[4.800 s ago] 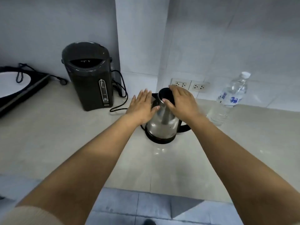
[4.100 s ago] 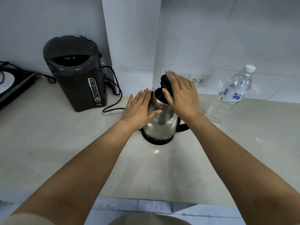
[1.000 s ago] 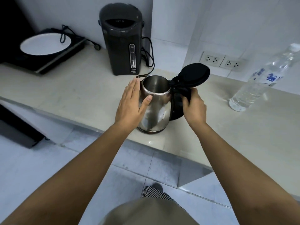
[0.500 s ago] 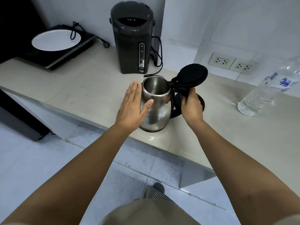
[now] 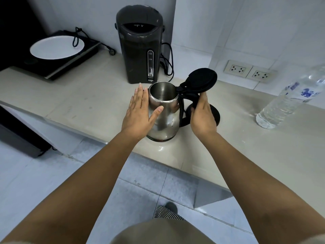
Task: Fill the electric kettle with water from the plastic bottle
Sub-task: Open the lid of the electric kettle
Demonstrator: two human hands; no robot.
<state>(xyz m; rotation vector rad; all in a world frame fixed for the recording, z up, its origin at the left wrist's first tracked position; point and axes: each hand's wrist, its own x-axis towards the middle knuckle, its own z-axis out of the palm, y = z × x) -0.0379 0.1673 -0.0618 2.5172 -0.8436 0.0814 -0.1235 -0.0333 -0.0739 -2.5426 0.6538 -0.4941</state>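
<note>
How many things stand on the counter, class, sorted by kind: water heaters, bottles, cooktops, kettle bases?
Water heaters: 2, the kettle and the black hot-water pot
Bottles: 1, the bottle
Cooktops: 1, the cooktop
Kettle bases: 1, the base
Total: 5

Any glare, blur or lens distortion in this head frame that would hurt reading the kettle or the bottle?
Head view: sharp at centre, so the kettle and its raised lid read clearly; a small glare spot sits on the counter below the kettle; wide-angle stretch leans the plastic bottle at the right edge, where it is softer and cut off at the top; the left hand and right hand show no motion blur.
</note>
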